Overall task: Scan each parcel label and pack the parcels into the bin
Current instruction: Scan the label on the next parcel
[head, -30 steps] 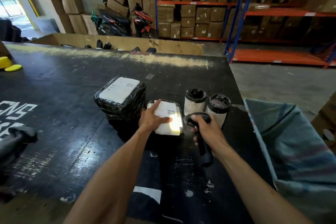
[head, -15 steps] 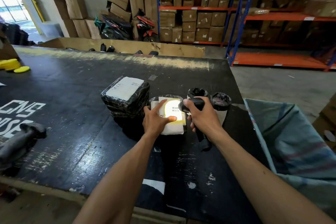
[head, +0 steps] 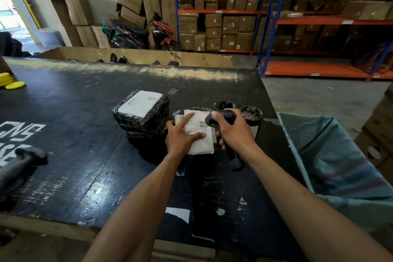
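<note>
Four wrapped parcels sit on the black worktable, seen from the head view, the only view there is.

Left hand lies flat and spread on the small flat parcel, palm on its near-left corner, fingers splayed across the white label. It's pressing down, not clamping. Barcode sits just right of the fingertips, uncovered.

Right hand is wrapped tight around the barcode scanner, whose head hangs just over the label's right edge while the handle runs back toward the wrist. No scan light visible on the label.

Just left of the pinned parcel: a larger block parcel in black stretch film, own label facing up. Behind the scanner hand: two upright cylindrical parcels, black film bunched at the tops, partly hidden by the knuckles.

Blue woven sack, the bin by my read, gapes open right of the scanner arm, past the table edge.

Handling guess: the flat one looks light and soft, padded-mailer type, and the film is slick. Pinch it by an edge, thumb on top, and keep clear of the barcode. The block looks denser; I'd grip it across the short sides, where the film may slip. The cylinders look rigid, so wrap them round the body, not the loose film tops.
</note>
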The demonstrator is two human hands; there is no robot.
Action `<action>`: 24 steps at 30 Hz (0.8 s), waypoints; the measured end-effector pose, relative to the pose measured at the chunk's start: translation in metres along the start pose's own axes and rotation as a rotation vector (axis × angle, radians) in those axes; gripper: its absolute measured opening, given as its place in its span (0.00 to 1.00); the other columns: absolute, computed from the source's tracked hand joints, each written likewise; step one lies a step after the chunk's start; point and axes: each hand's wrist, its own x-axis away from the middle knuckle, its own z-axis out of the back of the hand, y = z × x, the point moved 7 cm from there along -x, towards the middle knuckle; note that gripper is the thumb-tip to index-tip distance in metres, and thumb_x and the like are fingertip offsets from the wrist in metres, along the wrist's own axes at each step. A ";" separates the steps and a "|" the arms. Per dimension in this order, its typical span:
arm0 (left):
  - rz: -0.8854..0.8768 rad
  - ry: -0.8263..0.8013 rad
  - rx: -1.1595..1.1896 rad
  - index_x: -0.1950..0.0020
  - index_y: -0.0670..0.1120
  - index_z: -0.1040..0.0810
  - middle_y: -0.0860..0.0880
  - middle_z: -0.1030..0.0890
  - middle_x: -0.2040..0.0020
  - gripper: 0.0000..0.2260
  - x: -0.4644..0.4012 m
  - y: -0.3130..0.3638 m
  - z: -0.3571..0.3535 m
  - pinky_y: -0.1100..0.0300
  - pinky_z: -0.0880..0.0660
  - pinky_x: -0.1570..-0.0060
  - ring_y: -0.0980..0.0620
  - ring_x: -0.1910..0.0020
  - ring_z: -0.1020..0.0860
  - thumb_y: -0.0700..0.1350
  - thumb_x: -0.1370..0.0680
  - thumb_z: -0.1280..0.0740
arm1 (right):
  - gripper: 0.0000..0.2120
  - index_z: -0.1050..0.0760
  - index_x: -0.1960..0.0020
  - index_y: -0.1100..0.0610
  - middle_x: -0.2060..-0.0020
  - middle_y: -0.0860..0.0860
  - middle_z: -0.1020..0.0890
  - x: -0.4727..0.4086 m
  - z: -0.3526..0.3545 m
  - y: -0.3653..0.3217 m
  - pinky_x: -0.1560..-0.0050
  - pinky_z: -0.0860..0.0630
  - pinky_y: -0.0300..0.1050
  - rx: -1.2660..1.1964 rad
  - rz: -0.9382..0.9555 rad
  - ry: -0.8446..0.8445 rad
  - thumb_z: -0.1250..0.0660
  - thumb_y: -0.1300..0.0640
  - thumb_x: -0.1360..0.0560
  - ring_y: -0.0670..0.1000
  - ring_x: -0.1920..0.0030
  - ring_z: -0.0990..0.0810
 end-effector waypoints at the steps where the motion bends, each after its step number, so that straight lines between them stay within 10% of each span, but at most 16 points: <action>1: 0.000 -0.003 0.005 0.34 0.73 0.29 0.50 0.34 0.41 0.38 0.001 0.000 0.001 0.59 0.31 0.48 0.47 0.41 0.26 0.63 0.41 0.19 | 0.25 0.30 0.34 0.46 0.63 0.55 0.15 0.001 0.000 0.000 0.72 0.22 0.43 0.002 0.000 -0.002 0.30 0.35 0.25 0.48 0.73 0.18; 24: -0.039 0.223 0.019 0.35 0.73 0.27 0.48 0.34 0.35 0.35 -0.001 0.008 0.061 0.61 0.30 0.44 0.50 0.43 0.25 0.63 0.40 0.20 | 0.33 0.35 0.28 0.48 0.47 0.53 0.19 0.015 -0.010 0.096 0.67 0.14 0.51 0.261 -0.280 0.026 0.32 0.32 0.25 0.56 0.60 0.13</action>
